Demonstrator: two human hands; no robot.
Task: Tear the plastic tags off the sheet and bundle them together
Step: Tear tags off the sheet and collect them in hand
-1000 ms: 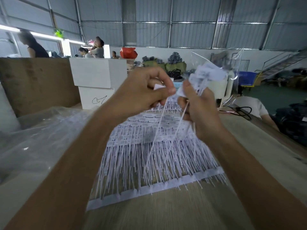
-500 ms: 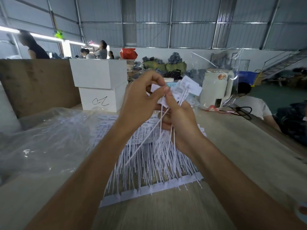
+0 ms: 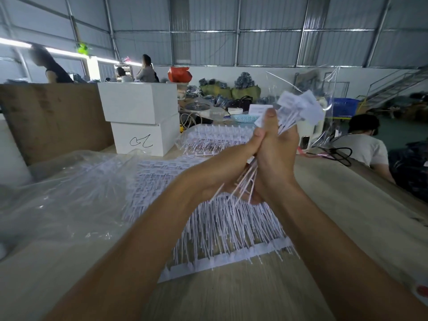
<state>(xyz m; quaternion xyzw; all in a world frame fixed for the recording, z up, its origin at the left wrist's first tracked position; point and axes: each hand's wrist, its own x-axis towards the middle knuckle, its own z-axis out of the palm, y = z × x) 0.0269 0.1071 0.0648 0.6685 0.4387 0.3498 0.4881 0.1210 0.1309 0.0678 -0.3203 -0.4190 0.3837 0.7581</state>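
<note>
A bundle of torn-off white plastic tags (image 3: 298, 106) stands raised above the table, flat label ends up and thin stems hanging below my palms. My right hand (image 3: 275, 158) grips the bundle around its middle, thumb pointing up. My left hand (image 3: 227, 167) presses against it from the left, its fingers folded around the stems on the far side. Below them the sheet of tags (image 3: 222, 230) lies flat on the wooden table (image 3: 231, 295), its many stems joined to a white strip at the near edge.
Crumpled clear plastic wrap (image 3: 58, 195) covers the table's left. Two stacked white boxes (image 3: 141, 117) and a brown board (image 3: 51, 121) stand behind. More tag sheets (image 3: 208, 137) lie further back. A seated person (image 3: 363, 142) is at the right edge; others stand far left.
Both hands have moved right and closed together around the bundle. The single tag my left hand was feeding in is now among the others. The view has shifted a little.
</note>
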